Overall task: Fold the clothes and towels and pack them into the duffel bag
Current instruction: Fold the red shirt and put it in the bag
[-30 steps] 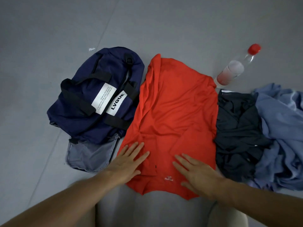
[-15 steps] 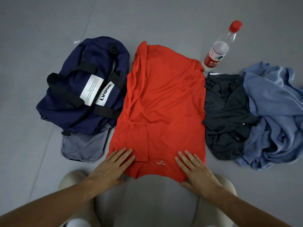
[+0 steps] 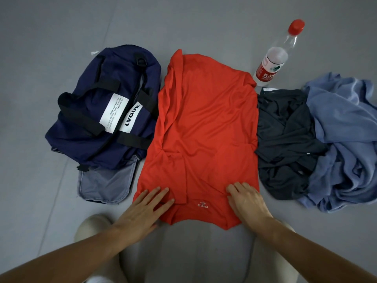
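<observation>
A red T-shirt [image 3: 206,127] lies spread flat on the grey floor in front of me, its sides folded inward. My left hand [image 3: 142,209] rests flat, fingers apart, on its near left corner. My right hand [image 3: 246,201] presses on the near right part, fingers slightly curled on the cloth. A navy duffel bag [image 3: 98,111] with black straps and white labels lies to the left, touching the shirt, with a grey end flap [image 3: 106,182] open toward me. To the right sit a crumpled dark garment [image 3: 285,139] and a crumpled light-blue cloth [image 3: 344,144].
A clear plastic bottle [image 3: 275,58] with a red cap lies on the floor beyond the shirt's far right corner. My knees in light trousers [image 3: 193,254] are just below the shirt's near edge. Bare grey floor [image 3: 40,48] surrounds everything.
Both hands slid toward me along the shirt to its near edge, and my right fingers have curled a little. The camera view shifted, so the items sit differently in frame.
</observation>
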A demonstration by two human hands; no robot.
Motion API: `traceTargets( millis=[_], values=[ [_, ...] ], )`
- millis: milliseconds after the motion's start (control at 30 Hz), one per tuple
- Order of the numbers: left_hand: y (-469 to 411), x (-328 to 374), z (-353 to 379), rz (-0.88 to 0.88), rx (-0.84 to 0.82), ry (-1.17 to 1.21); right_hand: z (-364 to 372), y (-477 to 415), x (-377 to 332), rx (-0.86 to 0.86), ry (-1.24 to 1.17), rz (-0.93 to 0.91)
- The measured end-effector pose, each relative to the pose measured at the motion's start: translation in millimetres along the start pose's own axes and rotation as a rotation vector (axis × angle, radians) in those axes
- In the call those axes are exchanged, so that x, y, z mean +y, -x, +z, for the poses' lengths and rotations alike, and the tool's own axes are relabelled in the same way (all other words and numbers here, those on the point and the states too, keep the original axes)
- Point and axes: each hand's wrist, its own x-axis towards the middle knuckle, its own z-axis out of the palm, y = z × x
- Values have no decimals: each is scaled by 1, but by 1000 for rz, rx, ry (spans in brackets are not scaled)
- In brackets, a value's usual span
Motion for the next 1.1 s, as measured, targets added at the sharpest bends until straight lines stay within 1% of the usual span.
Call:
traceTargets(
  millis=[67,133,233,300,467,567,667,800,933,1000,1100],
  values=[
    [2,-2,2,1,-5,3,-2,2,5,47,-11,2],
    [3,-3,3,-1,-1,1,-9,6,6,66,-41,-38],
    [2,-3,3,-8,-8,1,-19,21,0,-24,-21,-226],
    [1,-2,3,-6,-15,-12,-18,31,-5,-117,37,-294],
    [-6,2,-5,7,-4,-28,-17,35,-11,-198,46,-268],
    [-7,1,-4,-12,-8,-16,-13,41,-7,-348,125,-297],
    [-9,-4,-8,-52,-3,-3,-10,43,0,-412,156,-227],
    [-10,-5,-14,-73,27,-15,-13,45,1,-381,133,-151],
    [-8,-3,-10,-70,17,-16,-13,51,0,-368,105,-190],
    [-8,-2,-12,-73,24,24,-14,49,2,-335,87,-216],
    [-2,1,-17,-61,51,146,-25,41,0,-309,-20,-150]
  ],
)
